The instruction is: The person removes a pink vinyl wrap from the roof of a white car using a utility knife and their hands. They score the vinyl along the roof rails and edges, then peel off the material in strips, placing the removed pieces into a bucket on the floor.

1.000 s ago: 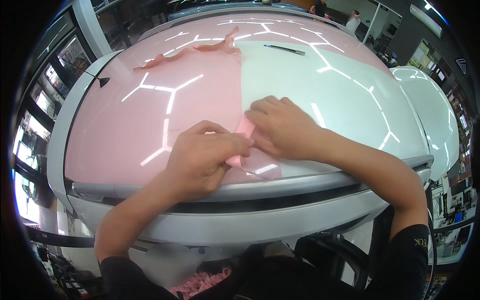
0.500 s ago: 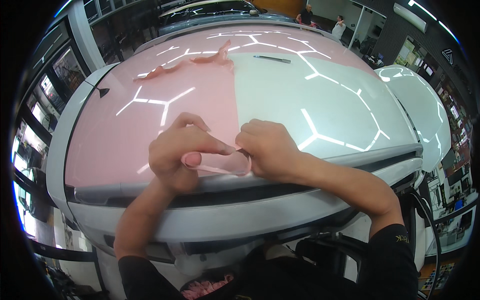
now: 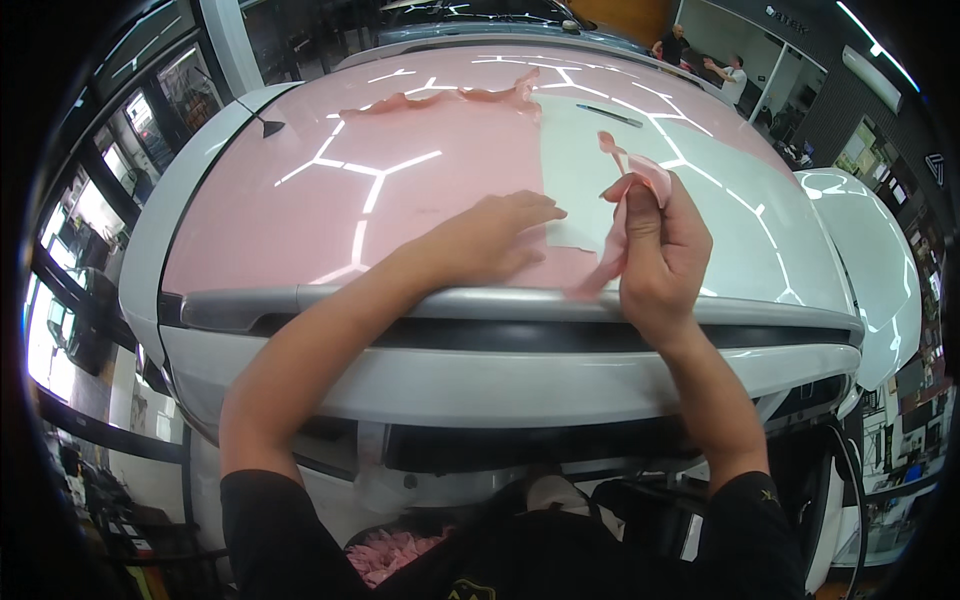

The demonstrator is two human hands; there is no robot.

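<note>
A car roof lies in front of me, its left part covered in glossy pink film (image 3: pixel 280 225) and much of its right part pale mint-white (image 3: pixel 735 225). My left hand (image 3: pixel 490 238) rests on the pink film beside the colour boundary, fingers stretched out and holding nothing. Above the pale part, my right hand (image 3: pixel 665 250) pinches a curling strip of pink film (image 3: pixel 612 245) between thumb and fingers. One end of the strip sticks up over the fist; the other dangles toward the roof rail. A short pink film flap (image 3: pixel 568 265) lies by the rail.
Crumpled pink film (image 3: pixel 435 98) runs across the far roof, with a pen (image 3: pixel 608 116) to its right. A grey roof rail (image 3: pixel 400 305) spans the near edge. An antenna (image 3: pixel 272 128) rises at left. Pink scraps (image 3: pixel 395 553) lie below me. Two people stand far back.
My hands have parted. The right one has lifted away with the pink strip, while the left has let go and spread onto the film. The view has shifted, so the roof appears farther right.
</note>
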